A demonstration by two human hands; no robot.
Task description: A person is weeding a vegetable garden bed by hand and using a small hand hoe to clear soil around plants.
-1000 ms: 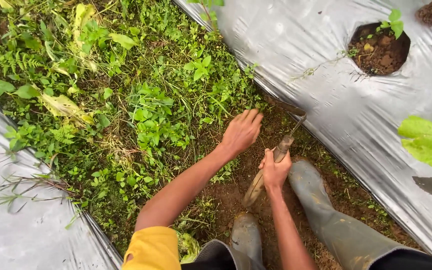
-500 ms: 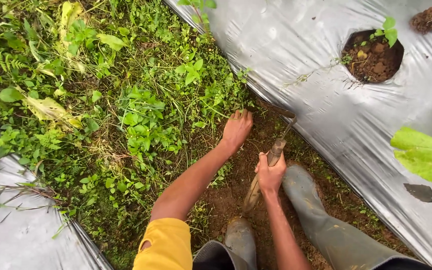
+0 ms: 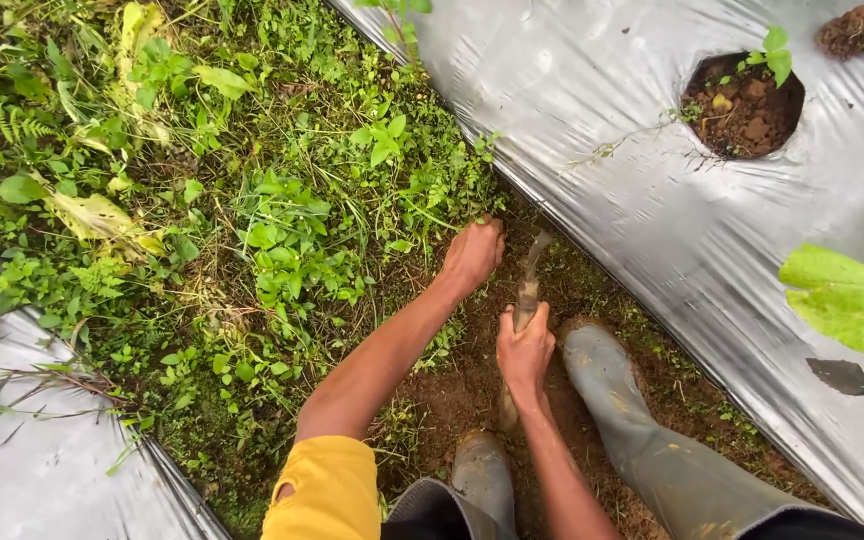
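My left hand (image 3: 474,251) is closed on a clump of green weeds (image 3: 447,205) at the edge of the bare soil, beside the silver plastic mulch (image 3: 612,150). My right hand (image 3: 524,349) grips the wooden handle of a small hand hoe (image 3: 527,290). The tool's metal head points up and away, near the left hand, just right of its knuckles. My two grey rubber boots (image 3: 624,400) stand on brown earth below the hands.
A thick strip of weeds and ferns (image 3: 202,200) fills the furrow to the left. More silver mulch (image 3: 12,470) lies at the lower left. A planting hole (image 3: 742,100) with a seedling is at the upper right. A large green leaf (image 3: 847,300) overhangs the right side.
My left hand has closed onto the weeds at the soil edge. The hoe has swung from the right toward the left hand, its head now nearly upright beside it.
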